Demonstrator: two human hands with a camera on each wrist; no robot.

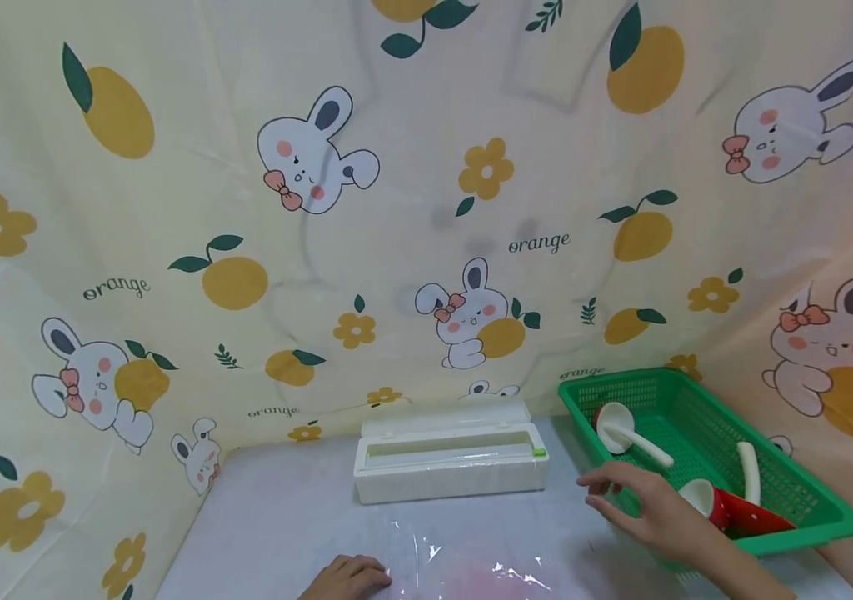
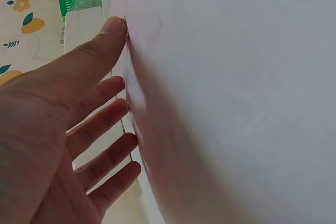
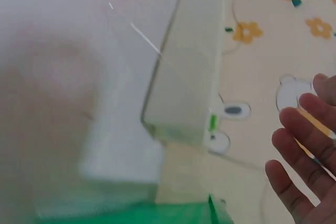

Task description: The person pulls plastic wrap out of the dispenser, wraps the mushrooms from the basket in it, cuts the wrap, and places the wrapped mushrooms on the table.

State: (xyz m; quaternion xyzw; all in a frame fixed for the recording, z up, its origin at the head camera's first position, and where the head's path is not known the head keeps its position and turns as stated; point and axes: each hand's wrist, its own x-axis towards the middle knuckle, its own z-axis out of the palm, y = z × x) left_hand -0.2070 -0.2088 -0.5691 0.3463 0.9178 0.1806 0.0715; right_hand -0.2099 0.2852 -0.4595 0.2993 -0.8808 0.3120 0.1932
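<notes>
A sheet of clear plastic film [image 1: 426, 554] lies on the table's near part, glossy with reflections. My left hand [image 1: 347, 577] rests at the film's left side. In the left wrist view its fingers are loosely extended, with the fingertips [image 2: 114, 25] right at the white surface. My right hand [image 1: 647, 508] is raised beside the green basket [image 1: 696, 392], fingers slightly bent and nothing between them. Behind the film stands a white cling film box [image 1: 449, 482] with its lid tilted back and a green slider [image 1: 540, 452] at the right end.
Inside the basket are a white ladle-like piece [image 1: 616, 427] with a long handle, a red-and-white cup [image 1: 702, 500], a red dotted piece [image 1: 756, 515] and a white handle [image 1: 749, 471]. A curtain [image 1: 396, 250] printed with rabbits and oranges hangs behind the white table [image 1: 269, 517].
</notes>
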